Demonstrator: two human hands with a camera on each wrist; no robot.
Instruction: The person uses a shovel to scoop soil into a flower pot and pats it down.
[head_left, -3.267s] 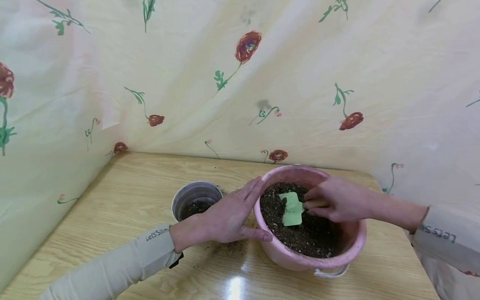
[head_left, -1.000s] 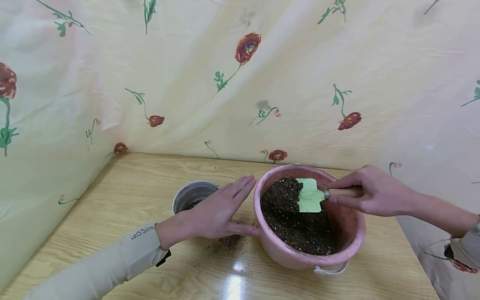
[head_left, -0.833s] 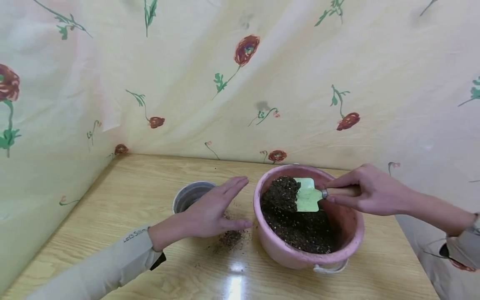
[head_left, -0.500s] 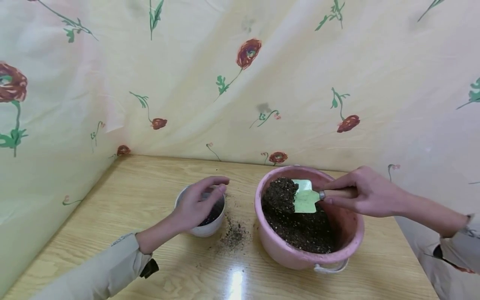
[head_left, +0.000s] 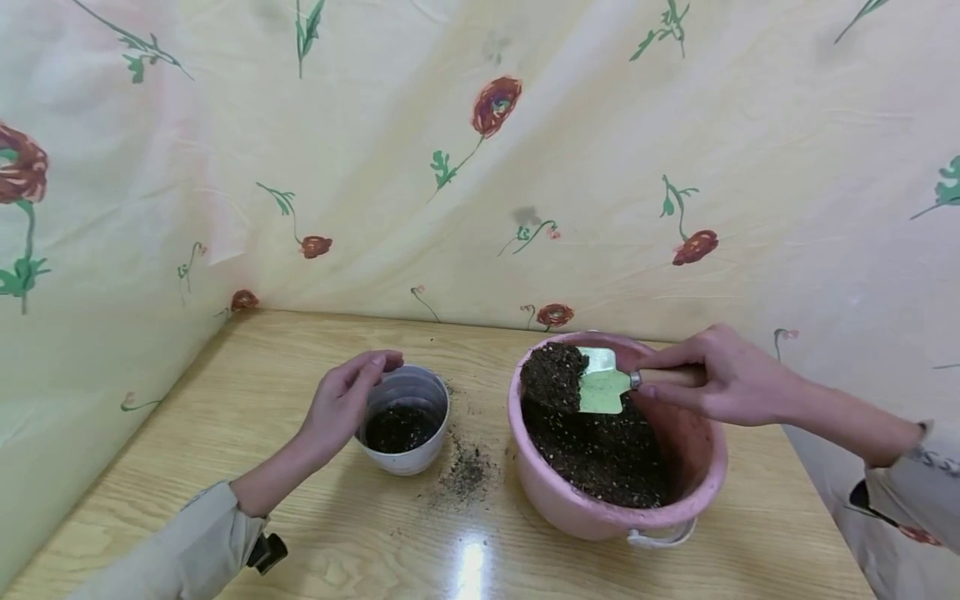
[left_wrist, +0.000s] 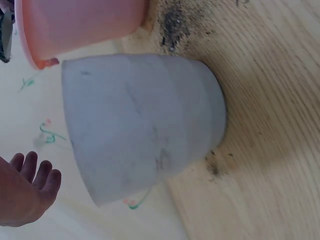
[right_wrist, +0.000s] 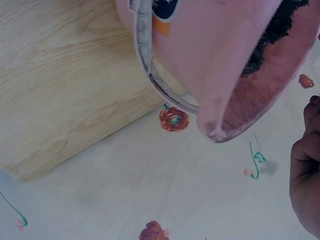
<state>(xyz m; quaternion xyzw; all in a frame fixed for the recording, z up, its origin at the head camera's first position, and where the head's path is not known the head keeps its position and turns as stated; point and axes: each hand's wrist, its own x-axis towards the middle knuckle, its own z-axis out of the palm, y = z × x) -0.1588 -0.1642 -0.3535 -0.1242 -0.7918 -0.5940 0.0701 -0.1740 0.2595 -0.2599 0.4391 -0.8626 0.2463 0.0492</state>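
Note:
In the head view my right hand (head_left: 720, 379) grips the wooden handle of a green trowel (head_left: 602, 392). Dark soil (head_left: 553, 375) is heaped on its blade, at the left rim of the pink bucket (head_left: 547, 492), which holds more soil. My left hand (head_left: 339, 404), fingers relaxed, is at the left side of a grey pot (head_left: 408, 461) with some soil at its bottom; contact with the rim is unclear there. In the left wrist view that hand (left_wrist: 30, 192) shows apart from the pot (left_wrist: 140, 120). The right wrist view shows part of my right hand (right_wrist: 306, 175) beside the bucket (right_wrist: 200, 50).
Loose soil (head_left: 468, 473) lies scattered on the wooden table (head_left: 300, 358) between pot and bucket. The bucket's white handle (head_left: 662, 537) hangs at its front. A flowered cloth (head_left: 375, 150) stands behind the table and along its left side.
My left hand has left the bucket's rim and moved left past the pot, uncovering its opening. My right hand has raised the trowel, now heaped with soil, and recently shifted slightly left.

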